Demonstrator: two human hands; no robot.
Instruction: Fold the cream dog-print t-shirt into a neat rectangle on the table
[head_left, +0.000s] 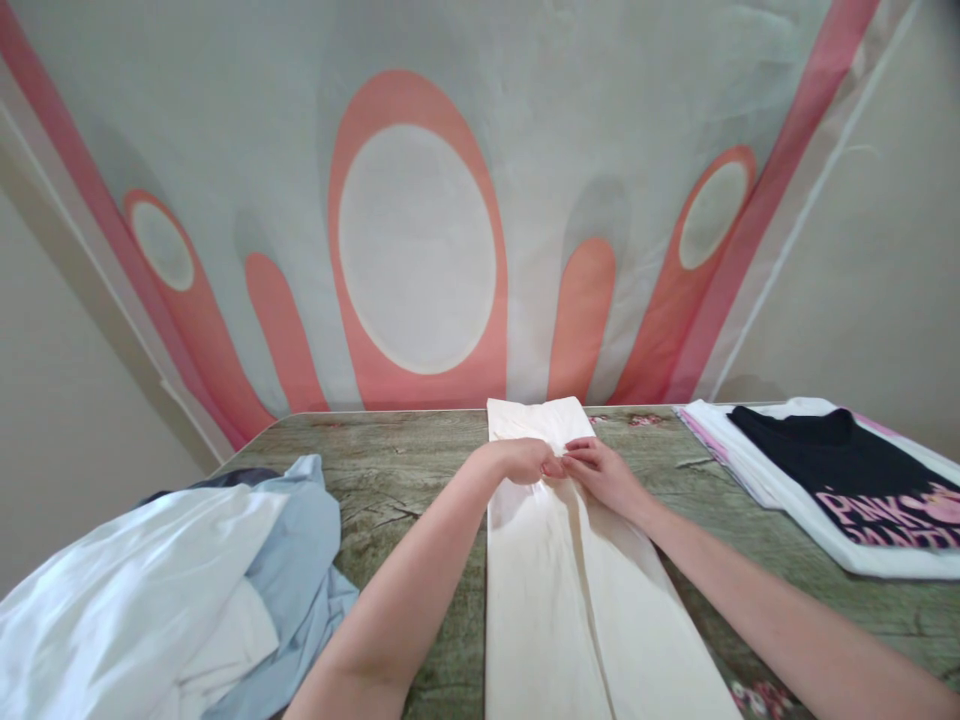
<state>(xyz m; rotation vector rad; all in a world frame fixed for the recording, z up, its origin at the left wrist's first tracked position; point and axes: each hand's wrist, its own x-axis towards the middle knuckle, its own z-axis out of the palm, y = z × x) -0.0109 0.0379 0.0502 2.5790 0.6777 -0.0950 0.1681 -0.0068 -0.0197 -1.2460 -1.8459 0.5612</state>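
A cream garment [555, 590], folded into a long narrow strip, lies along the middle of the table and runs from me to the far edge. Both my hands meet on it near its far end. My left hand [525, 460] is curled, its fingers pinching the cloth. My right hand [600, 470] rests beside it, fingertips pressed together on the same fold where the two hands touch.
A heap of white and light blue clothes [187, 570] lies at the near left. A stack of folded shirts, a black one with pink print [847, 465] on top, sits at the right. The wood-pattern table [397, 470] ends at a wall with a grey and pink hanging [420, 250].
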